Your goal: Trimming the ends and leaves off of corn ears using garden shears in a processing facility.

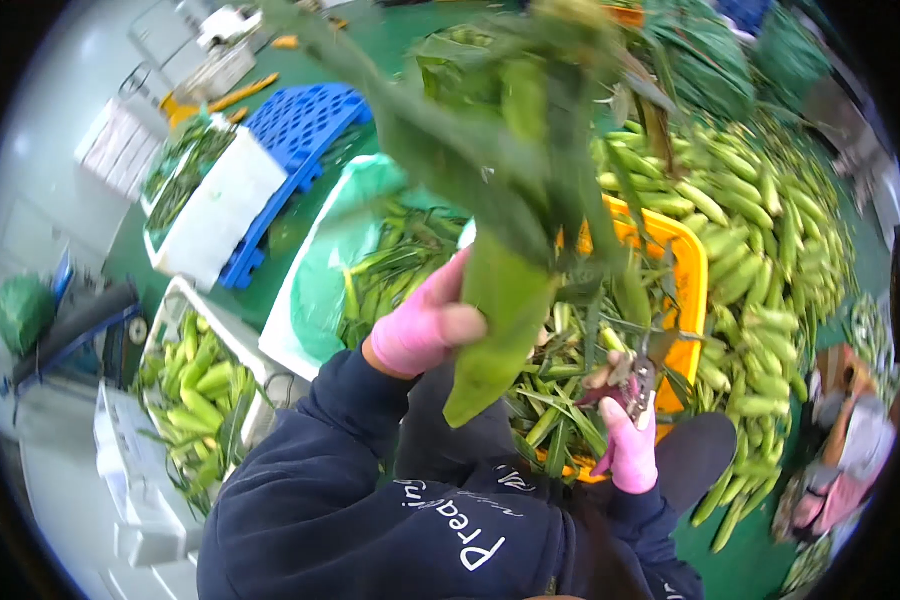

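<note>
My left hand (431, 322), wrapped in pink with bare fingertips, grips a green ear of corn in its husk (502, 300). Long leaves hang from the ear and blur across the upper middle of the view. In my right hand (628, 435), also in pink, is a pair of pruning shears (643, 375); whether the blades are apart is hard to tell. Below both hands stands an orange plastic crate (694, 277) with cut stalks and husk leaves (562, 427) inside. The ear's far end is partly hidden by leaves.
A large pile of corn ears (750, 262) lies right of the crate. To the left are a green-lined foam box (307, 300), a white crate of corn (259, 360), a blue plastic pallet (300, 127) and a foam box of leaves (221, 210). Another person (847, 450) is at the far right.
</note>
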The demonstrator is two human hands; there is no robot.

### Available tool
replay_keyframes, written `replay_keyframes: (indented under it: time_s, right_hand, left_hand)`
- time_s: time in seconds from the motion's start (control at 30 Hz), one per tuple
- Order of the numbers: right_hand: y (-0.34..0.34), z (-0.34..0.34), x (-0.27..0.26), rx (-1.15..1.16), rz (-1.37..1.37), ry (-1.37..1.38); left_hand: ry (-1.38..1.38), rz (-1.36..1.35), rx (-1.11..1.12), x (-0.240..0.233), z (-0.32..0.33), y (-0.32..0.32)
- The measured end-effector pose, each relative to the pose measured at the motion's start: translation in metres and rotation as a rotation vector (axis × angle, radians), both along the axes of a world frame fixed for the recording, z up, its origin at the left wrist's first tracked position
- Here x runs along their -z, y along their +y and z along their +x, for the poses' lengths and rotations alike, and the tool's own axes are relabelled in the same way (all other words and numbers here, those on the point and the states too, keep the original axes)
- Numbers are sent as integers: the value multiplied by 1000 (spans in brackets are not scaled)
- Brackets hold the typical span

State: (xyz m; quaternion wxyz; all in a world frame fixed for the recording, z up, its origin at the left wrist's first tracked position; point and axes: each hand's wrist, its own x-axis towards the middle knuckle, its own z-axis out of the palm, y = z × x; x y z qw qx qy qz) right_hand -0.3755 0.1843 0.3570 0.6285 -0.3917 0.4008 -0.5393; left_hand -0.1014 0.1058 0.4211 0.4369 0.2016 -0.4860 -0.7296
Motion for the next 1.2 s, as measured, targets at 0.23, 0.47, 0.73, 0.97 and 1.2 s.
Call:
replay_keyframes:
  time_s: [0.23, 0.47, 0.73, 0.97, 1.2]
  right_hand:
    - [45, -39, 22, 225, -405, 476]
    - [24, -89, 14, 112, -23, 765]
    - [3, -105, 9, -195, -1, 376]
    - [12, -123, 20, -305, -32, 563]
    - [7, -121, 26, -199, -277, 872]
  left_hand:
    - [-1071, -723, -273, 27, -86, -11]
    - [-569, 76, 239, 34, -106, -16]
    - [-604, 349, 426, 26, -83, -7]
    - [-602, 434, 435, 30, -78, -1]
    - [-633, 440, 625, 35, -84, -2]
